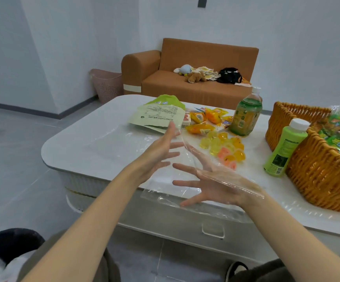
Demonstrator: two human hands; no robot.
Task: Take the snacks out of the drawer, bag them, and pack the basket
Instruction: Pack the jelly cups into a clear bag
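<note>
My right hand point(211, 184) is spread inside the clear bag point(165, 197), my left hand point(159, 153) open at its mouth; neither grips. Jelly cups point(224, 148) lie mid-worktop point(79, 143), the basket point(315, 176) at the right edge. Spreading harder could split the film or let it slide off.

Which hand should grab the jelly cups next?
Probably the left hand: it is bare and free. The right hand is covered by the clear bag, though the jelly cups lie nearer it.
</note>
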